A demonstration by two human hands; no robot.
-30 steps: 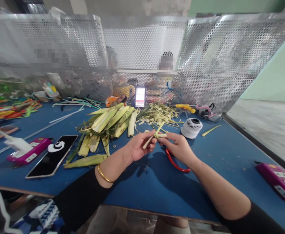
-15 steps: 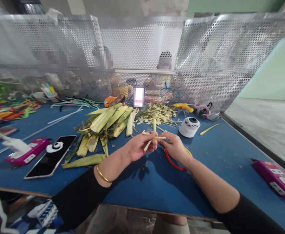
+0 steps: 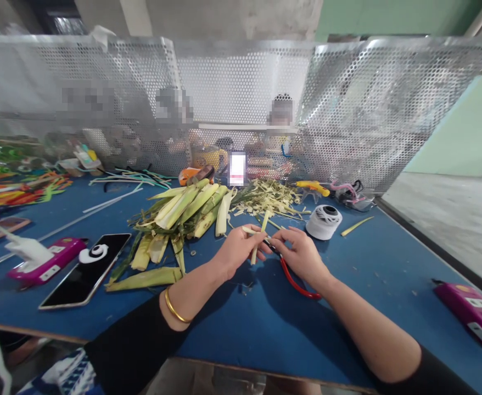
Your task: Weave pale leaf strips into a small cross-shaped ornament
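My left hand (image 3: 237, 249) pinches crossed pale strips of corn husk (image 3: 265, 222), with one end pointing up and another hanging below the fingers. Close beside it, my right hand (image 3: 301, 252) has its fingertips closed at the right end of the same strips; the exact grip is partly hidden. Under the right hand is a tool with a red curved handle (image 3: 296, 283) and a dark tip; its kind is not clear. To the left lies a heap of green and pale corn husks (image 3: 195, 206). A white spool of thread (image 3: 324, 222) stands beyond the right hand.
Husk shreds (image 3: 268, 196) pile up at the back, near a lit phone (image 3: 237, 164). A dark phone (image 3: 87, 274) and purple power strip (image 3: 51, 260) lie left, another power strip (image 3: 471, 312) right. A perforated metal screen (image 3: 245, 77) borders the table, with people behind it.
The crossed husk strips have turned in my fingers, and a strip end now hangs below my left hand. My right fingertips have come closer in. The whole view has shifted slightly.
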